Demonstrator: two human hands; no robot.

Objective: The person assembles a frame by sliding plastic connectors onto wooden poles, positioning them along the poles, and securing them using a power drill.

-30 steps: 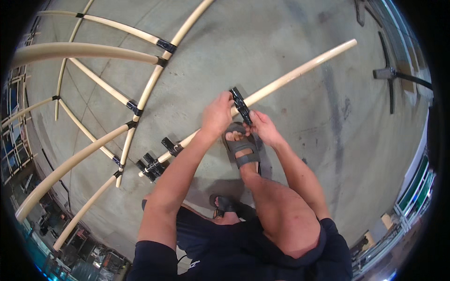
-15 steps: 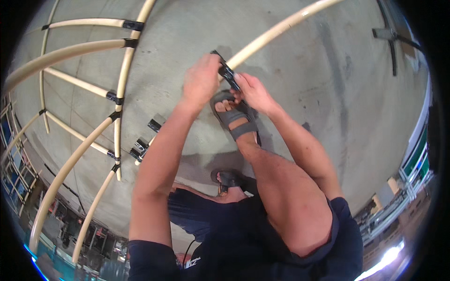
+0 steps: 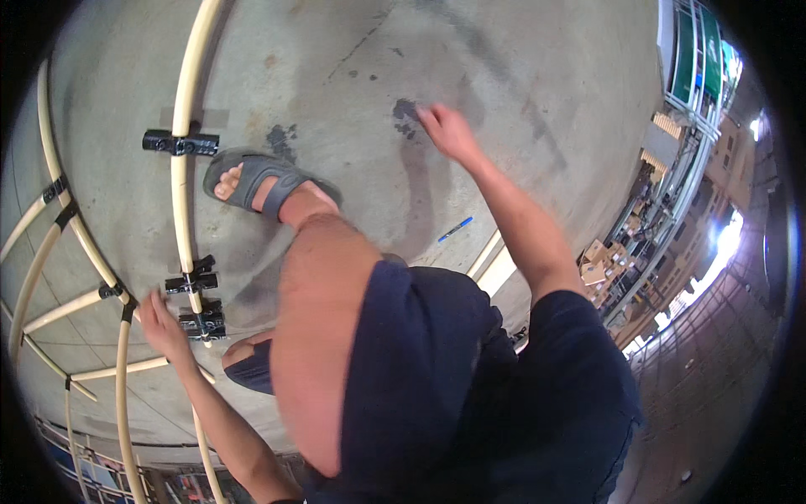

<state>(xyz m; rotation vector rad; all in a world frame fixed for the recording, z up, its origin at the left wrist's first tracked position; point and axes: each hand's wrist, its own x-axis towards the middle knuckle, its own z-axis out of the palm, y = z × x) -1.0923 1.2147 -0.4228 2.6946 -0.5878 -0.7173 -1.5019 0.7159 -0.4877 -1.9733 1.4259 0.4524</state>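
My left hand [image 3: 162,326] reaches down at the left, its fingers apart and nothing seen in them. It is nearest to a beige pipe frame [image 3: 88,250] with black joints, and I cannot tell whether it touches. Out over the floor, my right hand [image 3: 449,133] hangs with fingers stretched toward the left and holds nothing visible. Between the hands lies a long beige pipe [image 3: 180,206]. A black pipe joint [image 3: 158,140] sits across it beside my sandalled foot [image 3: 260,186]. Lower on that pipe are more black joints [image 3: 201,322], bunched near its end.
A blue pen [image 3: 456,228] lies on the grey concrete floor [image 3: 369,126]. Near my right arm are more pale pipes [image 3: 495,265]. Cardboard boxes [image 3: 598,262] and metal racking [image 3: 684,181] stand along the right side. My bent knee takes up the middle.
Both hands have let go of the black joint on the pipe and moved apart, left hand to the left, right hand outward. The view has turned, and the blue pen now shows.
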